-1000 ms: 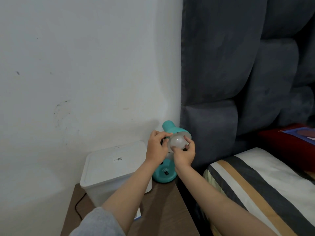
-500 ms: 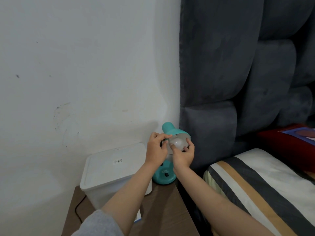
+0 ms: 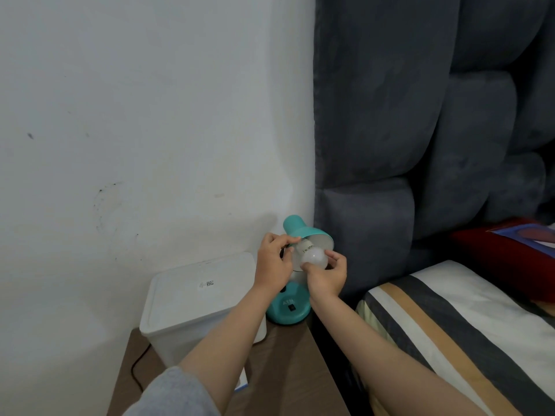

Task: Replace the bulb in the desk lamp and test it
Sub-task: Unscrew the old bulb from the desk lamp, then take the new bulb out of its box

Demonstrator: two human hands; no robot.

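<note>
A small teal desk lamp (image 3: 287, 307) stands on the wooden nightstand (image 3: 288, 367), against the wall corner. Its shade (image 3: 303, 230) tilts toward me. A white frosted bulb (image 3: 312, 254) sticks partly out of the shade, its printed neck showing. My right hand (image 3: 326, 274) grips the bulb's round end from below with thumb and fingers. My left hand (image 3: 274, 262) holds the left rim of the shade, fingers curled on it. The socket inside the shade is hidden.
A white lidded plastic box (image 3: 198, 304) stands left of the lamp on the nightstand, with a black cable (image 3: 136, 370) beside it. A grey padded headboard (image 3: 420, 145) rises to the right. The striped bed cover (image 3: 450, 334) and a red pillow (image 3: 510, 259) lie at right.
The bulb has come further out of the shade; its neck now shows. My right hand has shifted lower around it. My left hand stays on the shade.
</note>
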